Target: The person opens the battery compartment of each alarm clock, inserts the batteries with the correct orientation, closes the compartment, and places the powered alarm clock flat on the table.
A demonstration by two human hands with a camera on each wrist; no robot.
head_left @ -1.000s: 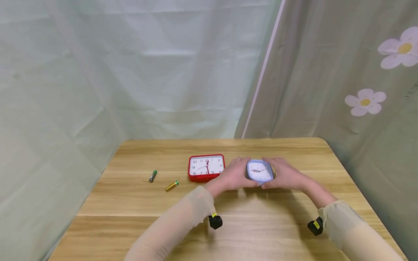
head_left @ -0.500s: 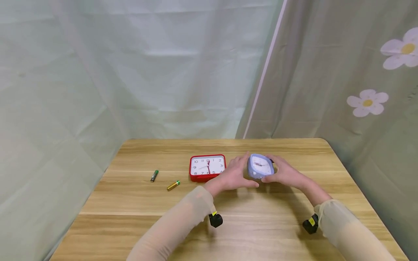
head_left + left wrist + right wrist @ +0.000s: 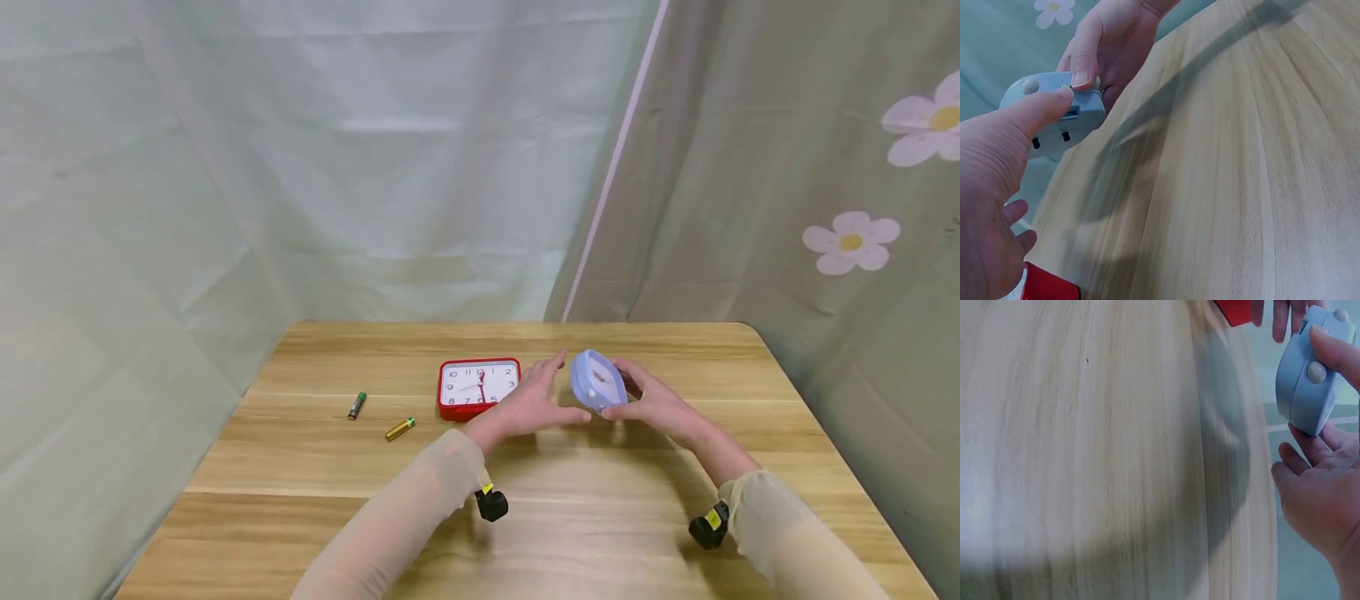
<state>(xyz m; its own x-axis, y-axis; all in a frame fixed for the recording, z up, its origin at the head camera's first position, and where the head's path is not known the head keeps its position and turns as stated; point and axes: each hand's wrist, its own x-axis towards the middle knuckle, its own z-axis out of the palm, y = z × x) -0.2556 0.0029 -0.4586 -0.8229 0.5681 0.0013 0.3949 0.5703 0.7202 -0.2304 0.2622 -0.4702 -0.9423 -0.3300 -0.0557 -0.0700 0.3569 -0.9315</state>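
A small light-blue alarm clock (image 3: 588, 382) is held above the table, its face turned toward the right. My right hand (image 3: 663, 406) grips it, thumb on one side and fingers on the other; the right wrist view shows the clock (image 3: 1307, 381) edge-on with a round knob. Beside its left side, my left hand (image 3: 534, 400) has thumb and fingers spread apart around a gap. In the left wrist view the clock's back (image 3: 1054, 134) shows two small black knobs, and the left thumb overlaps it; whether it touches is unclear.
Left of the hands lies a red rectangular clock (image 3: 478, 387), face up. A green-and-black battery (image 3: 357, 406) and a gold battery (image 3: 400, 429) lie farther left on the wooden table (image 3: 300, 467). Curtains (image 3: 420, 167) hang behind the table.
The blue clock has been raised slightly and turned so its face points right and its side shows. The left hand has let go of it; the right hand keeps its grip.
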